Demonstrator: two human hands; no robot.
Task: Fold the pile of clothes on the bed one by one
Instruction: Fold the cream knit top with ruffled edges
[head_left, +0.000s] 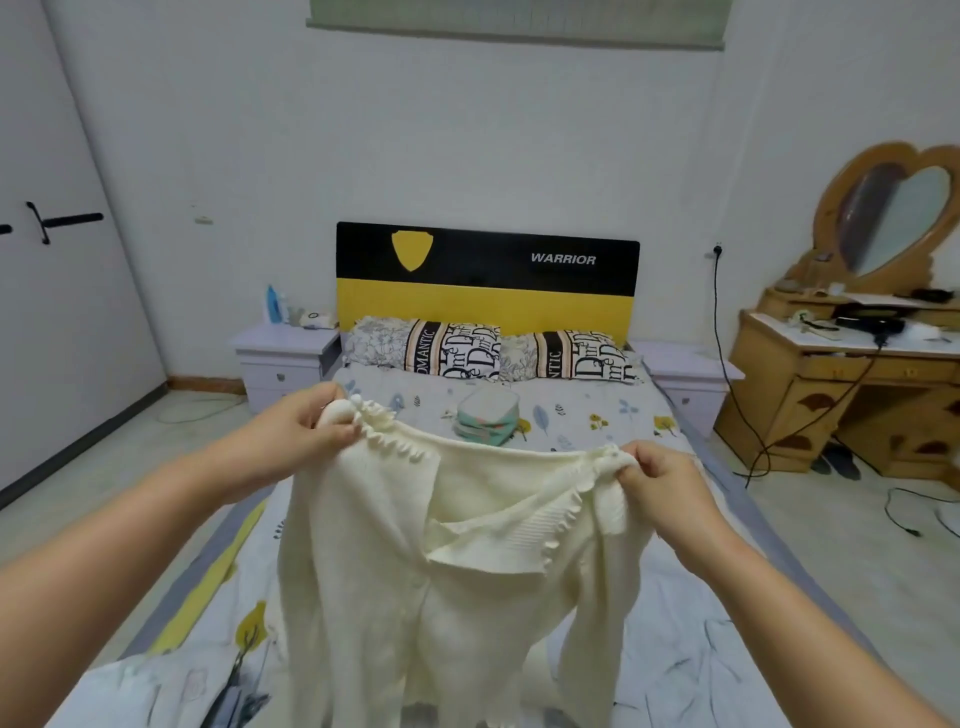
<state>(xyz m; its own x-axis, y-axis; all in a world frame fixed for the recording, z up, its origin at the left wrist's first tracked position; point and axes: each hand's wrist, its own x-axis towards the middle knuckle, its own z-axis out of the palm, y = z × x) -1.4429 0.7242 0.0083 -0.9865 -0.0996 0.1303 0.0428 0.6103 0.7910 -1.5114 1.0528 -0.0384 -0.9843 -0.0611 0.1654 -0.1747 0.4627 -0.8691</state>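
Note:
A cream knitted cardigan (467, 561) with a ruffled neckline hangs in the air above the bed (675, 649). My left hand (306, 431) grips its left shoulder. At the other shoulder, my right hand (660, 478) pinches the knit. The neckline is stretched between the two hands and the body and sleeves droop down to the sheet. A small stack of folded clothes (488, 418) lies farther up the bed, near the pillows. More light fabric (171, 686) lies at the bed's near left corner, partly hidden by my left arm.
Two patterned pillows (488, 353) lean on a black and yellow headboard (488, 280). White nightstands (283, 358) flank the bed. A wooden dressing table (852, 374) with a heart-shaped mirror stands at the right, with cables on the floor (904, 514). A wardrobe (57, 312) fills the left wall.

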